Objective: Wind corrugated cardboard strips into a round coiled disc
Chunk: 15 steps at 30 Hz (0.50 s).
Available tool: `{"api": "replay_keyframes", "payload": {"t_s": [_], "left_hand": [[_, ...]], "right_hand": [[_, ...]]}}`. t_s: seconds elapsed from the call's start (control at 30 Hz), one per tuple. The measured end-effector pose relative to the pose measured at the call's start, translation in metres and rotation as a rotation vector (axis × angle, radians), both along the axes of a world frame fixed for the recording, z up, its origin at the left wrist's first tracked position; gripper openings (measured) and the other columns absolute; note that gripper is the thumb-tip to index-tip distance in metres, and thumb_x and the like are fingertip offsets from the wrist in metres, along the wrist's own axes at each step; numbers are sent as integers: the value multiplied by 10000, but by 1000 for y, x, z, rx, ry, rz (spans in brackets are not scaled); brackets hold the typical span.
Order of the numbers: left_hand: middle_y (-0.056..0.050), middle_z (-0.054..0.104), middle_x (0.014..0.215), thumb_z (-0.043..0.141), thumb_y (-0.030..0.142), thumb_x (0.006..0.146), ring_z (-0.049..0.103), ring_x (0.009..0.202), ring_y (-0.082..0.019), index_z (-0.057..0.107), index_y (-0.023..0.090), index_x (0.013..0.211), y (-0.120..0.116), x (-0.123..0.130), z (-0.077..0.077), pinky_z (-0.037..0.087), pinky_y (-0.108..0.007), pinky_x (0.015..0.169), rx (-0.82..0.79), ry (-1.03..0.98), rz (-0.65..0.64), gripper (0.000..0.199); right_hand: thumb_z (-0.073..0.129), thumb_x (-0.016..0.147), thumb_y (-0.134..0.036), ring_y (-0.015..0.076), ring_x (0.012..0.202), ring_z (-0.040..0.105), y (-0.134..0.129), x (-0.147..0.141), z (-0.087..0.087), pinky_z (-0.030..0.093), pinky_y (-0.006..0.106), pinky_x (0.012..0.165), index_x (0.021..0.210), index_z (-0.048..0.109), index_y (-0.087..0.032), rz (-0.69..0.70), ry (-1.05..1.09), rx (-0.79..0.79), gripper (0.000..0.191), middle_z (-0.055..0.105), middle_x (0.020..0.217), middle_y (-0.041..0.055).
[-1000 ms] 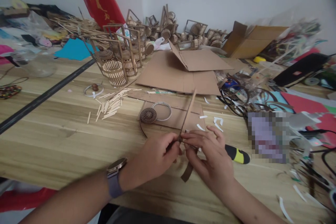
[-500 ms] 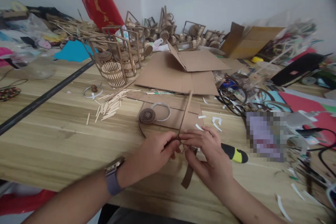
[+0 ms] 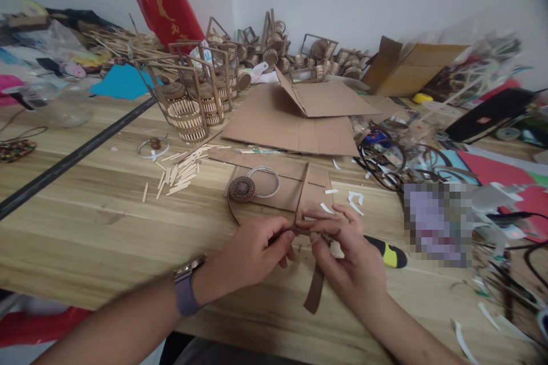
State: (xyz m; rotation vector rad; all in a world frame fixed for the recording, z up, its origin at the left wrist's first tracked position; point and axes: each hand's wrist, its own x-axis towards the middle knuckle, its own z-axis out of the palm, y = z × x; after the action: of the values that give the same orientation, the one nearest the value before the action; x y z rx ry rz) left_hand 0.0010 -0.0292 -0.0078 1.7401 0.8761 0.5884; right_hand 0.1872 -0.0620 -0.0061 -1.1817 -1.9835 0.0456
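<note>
My left hand (image 3: 261, 248), a watch on its wrist, pinches a thin brown strip (image 3: 302, 197), which rises from the fingertips over flat cardboard. Close against it, my right hand (image 3: 349, 256) has thumb and index finger closed on brown strip material, its other fingers stretched out. From under the right hand a wider brown strip end (image 3: 315, 291) hangs toward the table's front. How these pieces join is hidden by the fingers. Just beyond my left hand lies a coil of brown corrugated strip (image 3: 242, 189), its tail running down toward that hand. A pale ring (image 3: 277, 183) touches the coil.
Several small slatted baskets (image 3: 186, 120) with tall handles stand at left. Loose short sticks (image 3: 184, 171) lie before them. Cardboard sheets (image 3: 261, 120) cover the middle. A black-and-yellow handle (image 3: 394, 255) lies by my right hand. Cables and paper scraps crowd the right side.
My right thumb and index finger have shifted slightly right, away from the left fingertips. The upright strip has turned to show differently, and the hanging end has swung slightly right.
</note>
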Motion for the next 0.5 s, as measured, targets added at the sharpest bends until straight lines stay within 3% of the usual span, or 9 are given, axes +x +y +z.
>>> {"api": "replay_keyframes", "payload": {"t_s": [0.17, 0.33, 0.5], "left_hand": [[-31, 723, 772, 445, 307, 975, 652, 647, -127, 622, 158, 851, 2, -2, 3, 469, -219, 591, -47, -14, -46, 263], [-41, 712, 773, 459, 408, 971, 675, 679, -144, 617, 154, 857, 3, 0, -1, 498, -225, 609, -103, -57, -30, 320], [-29, 687, 747, 459, 418, 969, 669, 661, -141, 611, 155, 847, 4, 2, -5, 510, -224, 607, -145, -86, 10, 327]], "right_hand": [[499, 900, -151, 210, 906, 741, 1, 1, 3, 404, 450, 948, 860, 509, -275, -21, 104, -73, 131, 780, 833, -20], [519, 885, -143, 208, 913, 730, 0, -2, 0, 360, 456, 980, 932, 540, -277, 43, -8, 15, 144, 775, 899, -10], [592, 897, -219, 233, 963, 710, 1, -3, -5, 362, 460, 975, 961, 557, -275, 2, -46, 20, 92, 767, 912, 8]]}}
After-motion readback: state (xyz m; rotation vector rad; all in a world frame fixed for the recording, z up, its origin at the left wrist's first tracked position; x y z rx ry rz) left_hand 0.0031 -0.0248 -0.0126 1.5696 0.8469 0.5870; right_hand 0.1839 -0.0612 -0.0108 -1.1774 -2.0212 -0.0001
